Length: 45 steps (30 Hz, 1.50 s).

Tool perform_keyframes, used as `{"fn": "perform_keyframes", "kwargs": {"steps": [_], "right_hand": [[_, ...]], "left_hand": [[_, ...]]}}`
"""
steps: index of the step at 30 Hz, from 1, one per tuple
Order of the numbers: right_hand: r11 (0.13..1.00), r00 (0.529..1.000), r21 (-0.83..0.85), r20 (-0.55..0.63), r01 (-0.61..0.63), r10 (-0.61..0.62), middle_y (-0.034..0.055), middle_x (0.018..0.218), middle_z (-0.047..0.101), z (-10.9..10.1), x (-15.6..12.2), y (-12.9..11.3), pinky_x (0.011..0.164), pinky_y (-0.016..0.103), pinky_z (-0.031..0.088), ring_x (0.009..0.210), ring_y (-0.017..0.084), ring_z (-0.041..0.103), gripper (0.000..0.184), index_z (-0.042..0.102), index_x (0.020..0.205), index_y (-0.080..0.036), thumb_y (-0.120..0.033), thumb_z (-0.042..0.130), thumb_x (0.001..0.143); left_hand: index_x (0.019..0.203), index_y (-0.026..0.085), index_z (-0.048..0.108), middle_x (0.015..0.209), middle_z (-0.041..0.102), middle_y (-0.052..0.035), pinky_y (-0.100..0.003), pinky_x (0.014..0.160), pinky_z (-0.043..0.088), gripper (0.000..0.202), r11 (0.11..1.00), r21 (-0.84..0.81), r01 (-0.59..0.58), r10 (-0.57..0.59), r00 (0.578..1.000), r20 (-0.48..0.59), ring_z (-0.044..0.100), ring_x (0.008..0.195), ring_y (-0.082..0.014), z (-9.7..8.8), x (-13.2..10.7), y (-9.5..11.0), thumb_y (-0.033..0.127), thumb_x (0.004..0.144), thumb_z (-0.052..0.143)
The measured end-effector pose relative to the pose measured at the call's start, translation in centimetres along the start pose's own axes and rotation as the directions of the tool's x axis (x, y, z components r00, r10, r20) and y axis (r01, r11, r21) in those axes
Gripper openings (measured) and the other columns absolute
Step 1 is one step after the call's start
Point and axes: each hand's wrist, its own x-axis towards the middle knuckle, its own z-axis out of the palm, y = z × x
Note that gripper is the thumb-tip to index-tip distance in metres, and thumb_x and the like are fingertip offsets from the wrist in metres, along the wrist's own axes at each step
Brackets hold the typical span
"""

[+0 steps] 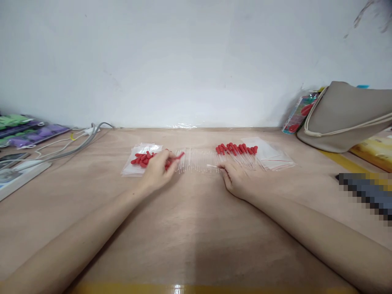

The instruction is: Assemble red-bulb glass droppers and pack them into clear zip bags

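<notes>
Holding in the grip of left hand a small, red, rubber-like bulb, probably soft and light. Seeing across the brown, flat surface thin, straight, transparent tubes, likely slippery, fragile, so best taking by ends. Pinching in right hand similar tubes; not telling how many behind fingers.

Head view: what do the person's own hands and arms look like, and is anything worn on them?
The left hand and the right hand are both ungloved. The left forearm and the right forearm are bare as far as the frame shows, with no sleeve, watch or bracelet. Rings are too small to tell.
</notes>
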Motion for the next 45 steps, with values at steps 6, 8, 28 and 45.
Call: {"fn": "perform_keyframes", "kwargs": {"steps": [6, 8, 28, 45], "right_hand": [[0.998, 0.994, -0.029, -0.085, 0.062, -0.065, 0.0089, 0.085, 0.065, 0.0, -0.2, 0.2, 0.065, 0.026, 0.043, 0.071, 0.016, 0.058, 0.026, 0.061, 0.097, -0.015, -0.024, 0.038, 0.089], [0.993, 0.986, -0.005, -0.118, 0.121, -0.121, 0.0073, 0.081, 0.065, 0.8, -0.3, 0.5, 0.062, 0.023, 0.043, 0.067, 0.014, 0.057, 0.025, 0.063, 0.096, -0.015, -0.024, 0.04, 0.089], [0.928, 0.922, 0.125, -0.217, 0.352, -0.321, 0.0088, 0.085, 0.065, 2.8, -0.6, 0.7, 0.07, 0.029, 0.048, 0.079, 0.017, 0.059, 0.019, 0.06, 0.097, -0.013, -0.017, 0.045, 0.086], [0.861, 0.832, -0.137, -0.221, 0.49, -0.508, 0.0074, 0.08, 0.066, 3.1, -0.6, 1.4, 0.065, 0.027, 0.046, 0.073, 0.015, 0.058, 0.028, 0.059, 0.101, -0.013, -0.006, 0.04, 0.082]], "left_hand": [[0.095, 0.016, 0.057, 0.083, 0.059, -0.0044, -0.027, 0.064, 0.046, 0.018, 0.966, -0.199, -0.165, 0.221, 0.926, 0.305, 0.054, 0.071, -0.014, 1.9, -2.2, 2.7, 0.017, 0.081, 0.047], [0.106, 0.015, 0.056, 0.094, 0.06, -0.0076, -0.031, 0.073, 0.047, 0.026, 0.964, -0.186, -0.192, 0.24, 0.927, 0.287, 0.055, 0.084, -0.0171, 2.3, -2.2, 2.9, 0.019, 0.081, 0.049], [0.1, 0.017, 0.056, 0.1, 0.063, -0.0057, -0.033, 0.086, 0.046, 0.018, 0.95, -0.228, -0.215, 0.249, 0.959, 0.135, 0.057, 0.1, -0.0176, 4.2, -1.8, 2.7, 0.021, 0.089, 0.043], [0.101, 0.015, 0.058, 0.097, 0.066, -0.007, -0.031, 0.085, 0.05, 0.018, 0.896, -0.217, -0.386, 0.391, 0.92, -0.023, 0.061, 0.095, -0.0166, 4.8, -2.1, 2.2, 0.015, 0.085, 0.049]]}}
